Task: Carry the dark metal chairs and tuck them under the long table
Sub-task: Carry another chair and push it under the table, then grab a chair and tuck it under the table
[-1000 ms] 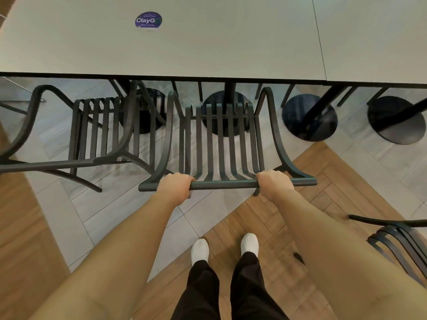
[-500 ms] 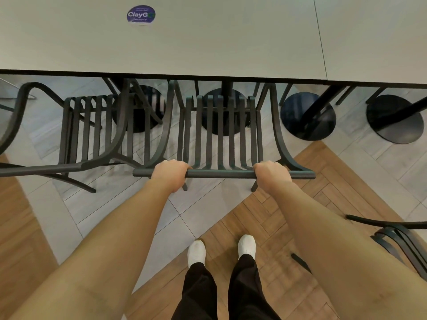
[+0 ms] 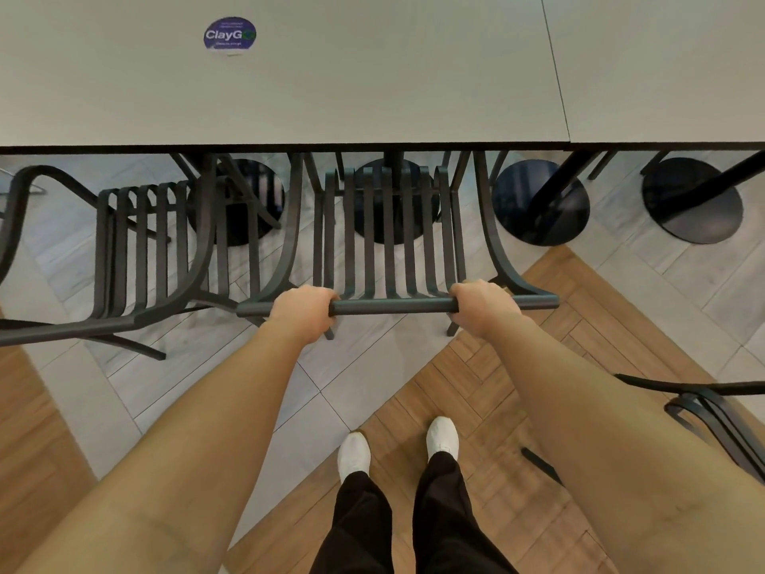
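A dark metal chair (image 3: 393, 242) with a slatted seat stands in front of me, its front part under the edge of the long grey table (image 3: 372, 97). My left hand (image 3: 308, 310) and my right hand (image 3: 482, 306) both grip the chair's top back rail, one near each end. A second dark chair (image 3: 140, 250) stands just to the left, also partly under the table, its armrest close beside the held chair.
A third dark chair (image 3: 712, 403) shows at the right edge behind my right arm. Round black table bases (image 3: 542, 209) stand under the table. A blue round sticker (image 3: 230, 35) lies on the tabletop. My white shoes (image 3: 354, 455) stand on the wood and tile floor.
The held chair has slid forward, further under the table, with both hands still on its back rail. My feet have stepped forward a little.
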`<state>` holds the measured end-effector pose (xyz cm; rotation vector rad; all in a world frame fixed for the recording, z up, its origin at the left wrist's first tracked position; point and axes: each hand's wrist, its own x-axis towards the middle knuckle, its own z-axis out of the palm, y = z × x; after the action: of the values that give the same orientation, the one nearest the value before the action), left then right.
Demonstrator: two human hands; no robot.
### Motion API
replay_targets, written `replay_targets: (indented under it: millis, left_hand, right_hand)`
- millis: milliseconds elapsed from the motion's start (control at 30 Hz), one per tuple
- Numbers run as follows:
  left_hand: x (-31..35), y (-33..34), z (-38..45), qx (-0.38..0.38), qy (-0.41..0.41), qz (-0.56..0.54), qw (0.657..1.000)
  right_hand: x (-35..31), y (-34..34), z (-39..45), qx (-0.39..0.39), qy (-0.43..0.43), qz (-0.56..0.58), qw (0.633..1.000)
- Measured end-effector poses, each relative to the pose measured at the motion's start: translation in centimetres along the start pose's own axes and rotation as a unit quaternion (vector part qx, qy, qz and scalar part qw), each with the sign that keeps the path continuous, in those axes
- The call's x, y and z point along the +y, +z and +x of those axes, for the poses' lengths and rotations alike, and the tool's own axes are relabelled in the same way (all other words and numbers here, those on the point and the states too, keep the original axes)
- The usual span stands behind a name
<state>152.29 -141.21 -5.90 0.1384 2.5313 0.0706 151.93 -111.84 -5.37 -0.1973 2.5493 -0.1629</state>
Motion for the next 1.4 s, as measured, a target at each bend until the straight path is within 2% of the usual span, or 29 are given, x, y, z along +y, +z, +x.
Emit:
replay_targets:
  millis: [133, 267, 500, 800, 1133, 1400]
  left_hand:
    - [0.3, -0.5, -1.2, 0.008, 0.036, -0.054, 0.998]
    - [1.9, -1.5, -2.4, 0.020, 0.095, -0.101, 0.990]
    - [6.2, -2.9, -5.2, 0.091, 0.164, -0.070, 0.980]
    - [13.4, -2.2, -10.2, 0.072, 0.270, 0.002, 0.960]
    - [27.9, 1.7, -18.4, 0.022, 0.366, 0.100, 0.925]
    - [42.0, 9.0, -27.7, 0.008, 0.403, 0.094, 0.910]
  right_hand:
    - [0.0, -0.6, -1.3, -0.009, -0.008, 0.051, 0.999]
    - [-0.2, -1.3, -3.6, 0.037, 0.019, 0.106, 0.993]
    - [-0.4, -1.7, -8.9, 0.152, 0.062, 0.181, 0.970]
    - [3.0, 2.1, -20.8, 0.169, 0.192, 0.183, 0.949]
    - [11.7, 8.2, -36.3, 0.155, 0.310, 0.204, 0.916]
    - [20.8, 15.3, -51.4, 0.146, 0.378, 0.210, 0.890]
